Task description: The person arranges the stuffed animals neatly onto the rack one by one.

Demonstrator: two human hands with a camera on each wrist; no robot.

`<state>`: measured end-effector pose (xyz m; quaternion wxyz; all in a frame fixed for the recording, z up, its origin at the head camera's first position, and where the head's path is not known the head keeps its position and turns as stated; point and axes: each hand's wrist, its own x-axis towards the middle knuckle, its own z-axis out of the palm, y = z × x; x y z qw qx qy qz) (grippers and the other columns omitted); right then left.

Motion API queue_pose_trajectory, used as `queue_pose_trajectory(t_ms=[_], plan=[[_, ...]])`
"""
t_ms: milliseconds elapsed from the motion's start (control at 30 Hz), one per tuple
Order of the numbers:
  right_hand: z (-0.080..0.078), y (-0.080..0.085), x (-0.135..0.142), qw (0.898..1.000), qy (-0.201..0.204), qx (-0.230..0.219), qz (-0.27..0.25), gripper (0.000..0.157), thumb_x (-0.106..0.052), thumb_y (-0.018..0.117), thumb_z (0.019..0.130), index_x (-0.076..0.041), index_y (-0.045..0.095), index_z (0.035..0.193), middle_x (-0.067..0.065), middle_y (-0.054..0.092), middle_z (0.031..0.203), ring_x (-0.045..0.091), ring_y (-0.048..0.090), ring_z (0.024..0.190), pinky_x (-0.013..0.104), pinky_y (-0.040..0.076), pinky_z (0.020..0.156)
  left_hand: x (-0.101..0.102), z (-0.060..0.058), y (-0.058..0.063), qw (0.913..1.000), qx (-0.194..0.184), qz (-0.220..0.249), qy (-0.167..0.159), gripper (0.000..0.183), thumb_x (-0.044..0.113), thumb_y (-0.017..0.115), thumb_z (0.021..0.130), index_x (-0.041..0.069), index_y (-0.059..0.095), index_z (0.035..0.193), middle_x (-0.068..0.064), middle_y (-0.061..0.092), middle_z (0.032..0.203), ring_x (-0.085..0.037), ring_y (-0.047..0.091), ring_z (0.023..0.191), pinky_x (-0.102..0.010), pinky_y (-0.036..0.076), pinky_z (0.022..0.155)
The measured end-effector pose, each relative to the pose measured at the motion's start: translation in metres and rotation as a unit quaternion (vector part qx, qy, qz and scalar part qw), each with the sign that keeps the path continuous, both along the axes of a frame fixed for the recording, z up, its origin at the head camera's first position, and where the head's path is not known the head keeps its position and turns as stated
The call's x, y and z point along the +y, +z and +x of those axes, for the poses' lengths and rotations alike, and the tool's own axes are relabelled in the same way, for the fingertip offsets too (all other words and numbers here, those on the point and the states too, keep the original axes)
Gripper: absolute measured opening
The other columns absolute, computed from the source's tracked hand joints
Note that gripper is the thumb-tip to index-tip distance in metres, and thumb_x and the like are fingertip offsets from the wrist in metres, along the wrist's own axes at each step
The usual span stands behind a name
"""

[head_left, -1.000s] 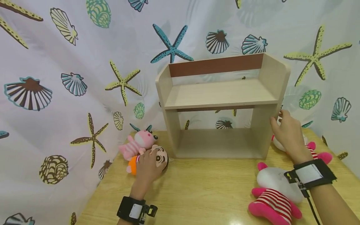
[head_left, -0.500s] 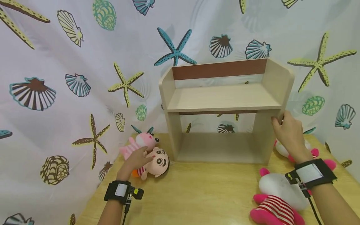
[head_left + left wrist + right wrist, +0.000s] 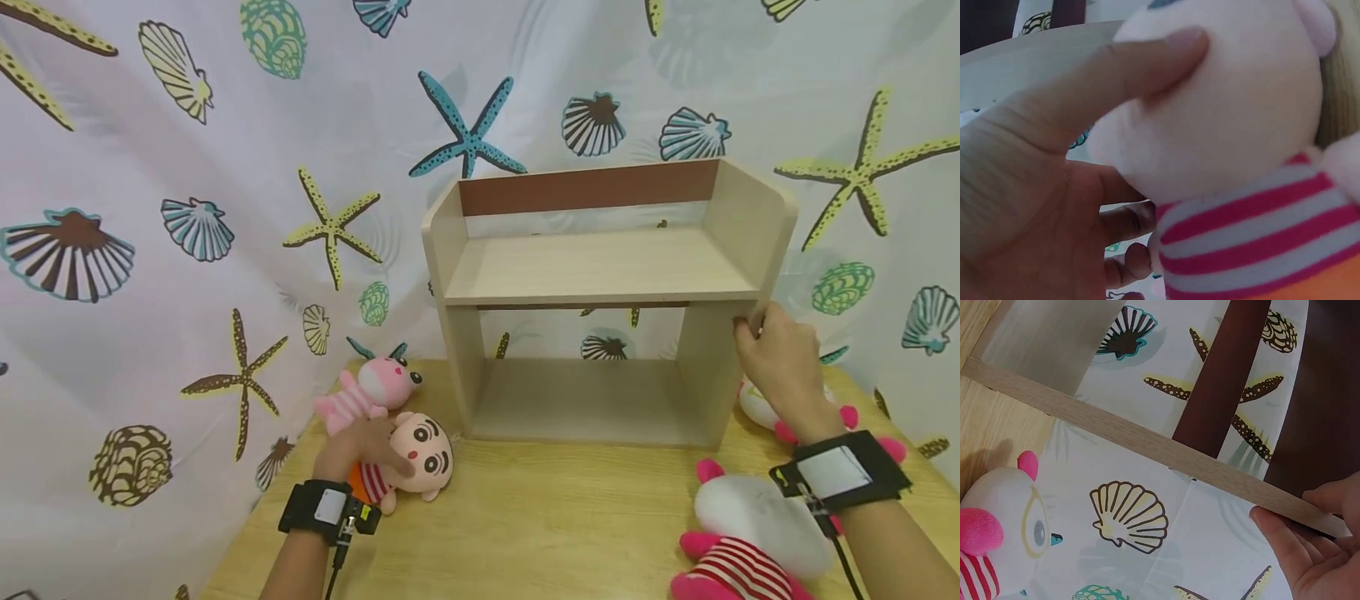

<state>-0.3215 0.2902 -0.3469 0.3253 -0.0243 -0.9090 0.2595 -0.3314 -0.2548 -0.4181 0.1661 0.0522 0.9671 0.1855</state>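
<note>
My left hand point(image 3: 375, 446) grips a plush doll point(image 3: 429, 454) with a round face, striped shirt and orange bottom, lying at the table's left. In the left wrist view the thumb presses on the doll's head point(image 3: 1254, 94), and the other fingers reach round behind it. My right hand point(image 3: 780, 358) pinches the front edge of the right side panel of a pale two-tier wooden shelf point(image 3: 600, 262). Thumb and fingers stand on either side of that panel point(image 3: 1147, 434) in the right wrist view. A pink striped plush toy point(image 3: 375, 387) lies just behind the doll.
A white and pink plush toy point(image 3: 761, 517) in a striped shirt lies at the front right. Another similar toy point(image 3: 761, 408) lies beside the shelf, partly hidden by my right arm. A curtain point(image 3: 225, 150) printed with shells and starfish hangs behind the wooden table point(image 3: 525, 517).
My left hand came off the top of the doll, moved left, then took hold of it at the head. The doll has turned and shifted slightly toward me. My right hand keeps its hold on the shelf.
</note>
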Motion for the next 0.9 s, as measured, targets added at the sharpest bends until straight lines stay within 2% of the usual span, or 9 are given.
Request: queue_pose_trajectory(t_ms=[100,300,400,533,700,833,900], plan=[[0.000,-0.002,0.000,1.000,0.006,0.015,0.008,0.029,-0.016,0.057,0.098,0.010,0.053,0.087,0.032,0.060,0.074,0.055,0.059,0.065,0.059,0.045,0.050,0.005,0.000,-0.003,0.9997,-0.016,-0.016,0.008,0.083,0.043,0.090,0.067,0.005,0.058,0.133,-0.010,0.062,0.112,-0.030,0.055,0.096,-0.049,0.046,0.088],[-0.001,-0.004,0.000,0.999,0.009,0.032,0.018,0.029,-0.014,0.058,0.097,0.015,0.054,0.092,0.038,0.061,0.078,0.058,0.059,0.067,0.062,0.046,0.053,0.010,-0.002,-0.008,0.9974,-0.037,0.048,-0.039,0.080,0.034,0.088,0.072,0.004,0.053,0.137,-0.008,0.061,0.119,-0.028,0.055,0.102,-0.049,0.042,0.099],[-0.002,-0.003,0.002,0.999,0.010,0.029,0.019,0.031,-0.014,0.057,0.098,0.017,0.054,0.096,0.039,0.061,0.081,0.058,0.060,0.068,0.061,0.048,0.052,0.011,-0.002,-0.007,0.9934,-0.056,0.080,-0.061,0.086,0.035,0.086,0.075,0.002,0.046,0.143,-0.010,0.059,0.126,-0.028,0.054,0.108,-0.050,0.038,0.104],[-0.001,-0.004,0.003,0.999,0.011,0.035,0.019,0.030,-0.013,0.057,0.097,0.016,0.055,0.094,0.038,0.061,0.078,0.056,0.059,0.064,0.059,0.047,0.050,0.011,-0.001,-0.003,0.9861,-0.083,0.122,-0.076,0.092,0.034,0.082,0.078,0.004,0.036,0.152,-0.014,0.052,0.138,-0.031,0.048,0.121,-0.053,0.031,0.109],[-0.001,-0.004,0.005,0.999,0.013,0.044,0.022,0.028,-0.012,0.058,0.097,0.015,0.054,0.089,0.036,0.060,0.074,0.055,0.058,0.060,0.058,0.044,0.047,0.010,-0.003,-0.010,0.9859,-0.087,0.130,-0.059,0.089,0.041,0.082,0.076,0.008,0.043,0.149,-0.011,0.054,0.135,-0.031,0.049,0.119,-0.053,0.033,0.107],[-0.003,-0.003,0.004,0.999,0.015,0.044,0.023,0.028,-0.012,0.059,0.096,0.014,0.054,0.088,0.036,0.060,0.074,0.055,0.057,0.060,0.055,0.043,0.045,0.012,-0.004,-0.018,0.9850,-0.090,0.146,-0.023,0.092,0.044,0.083,0.074,0.006,0.043,0.149,-0.012,0.053,0.136,-0.031,0.050,0.116,-0.054,0.035,0.105],[-0.004,-0.002,0.004,0.999,0.014,0.044,0.023,0.028,-0.012,0.059,0.096,0.015,0.054,0.088,0.036,0.061,0.075,0.055,0.057,0.061,0.055,0.043,0.046,0.014,-0.004,-0.019,0.9832,-0.078,0.163,-0.027,0.090,0.043,0.082,0.076,0.006,0.044,0.148,-0.012,0.055,0.134,-0.031,0.051,0.115,-0.053,0.037,0.104]])
